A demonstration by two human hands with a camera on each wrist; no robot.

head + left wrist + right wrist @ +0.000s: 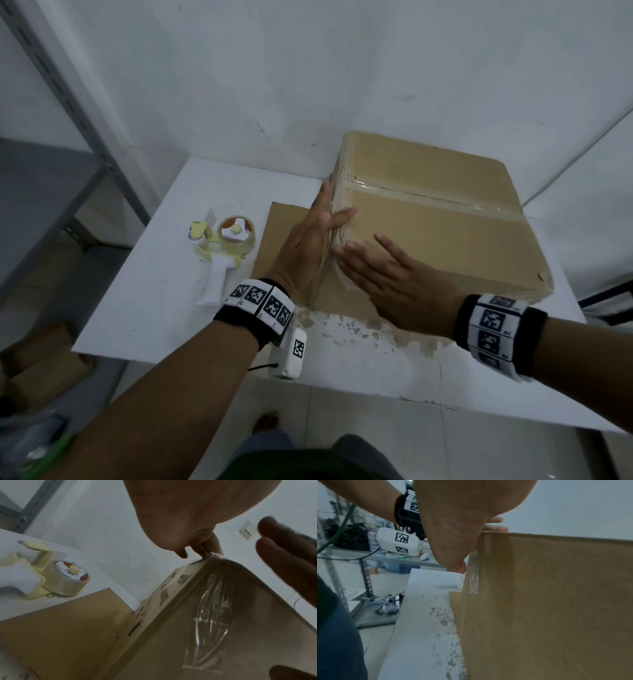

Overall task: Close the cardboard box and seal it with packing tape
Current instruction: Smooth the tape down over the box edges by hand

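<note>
Cardboard box (438, 219) sits closed on desk (144, 291), directly under our fingers. Both hands flat, fingers straight, gripping nothing: left hand (308, 246) presses box side, right hand (387, 277) smooths tape (342, 240) end over edge. Rub firmly outward w/ palms; avoid wrinkles.

Flat cardboard sheet (274, 240) on white table (154, 291)

box print (164, 595): blurred, unreadable | right hand (289, 555): blurred, cut off at edge
</note>
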